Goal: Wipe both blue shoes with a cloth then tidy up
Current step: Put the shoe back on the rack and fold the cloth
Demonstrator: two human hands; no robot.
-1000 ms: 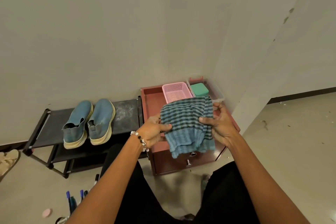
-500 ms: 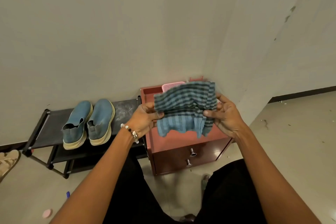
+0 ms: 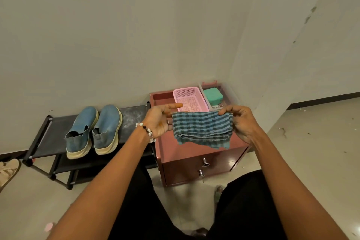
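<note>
1. Striped cloth (image 3: 202, 129) folded and held flat in the air over the front of the red cabinet (image 3: 196, 159), between both hands.
2. Left hand (image 3: 158, 122) pinching the cloth's left edge, index finger stretched straight out toward the pink basket (image 3: 190, 98); beaded bracelet (image 3: 147, 131) on that wrist.
3. Right hand (image 3: 240, 122) gripping the cloth's right edge, fingers curled over the top corner.
4. Two blue shoes (image 3: 93, 129) side by side, touching, on the top shelf of the black rack (image 3: 48, 138), left of the cabinet.
5. Green box (image 3: 213, 95) just right of the pink basket on the cabinet top.
</note>
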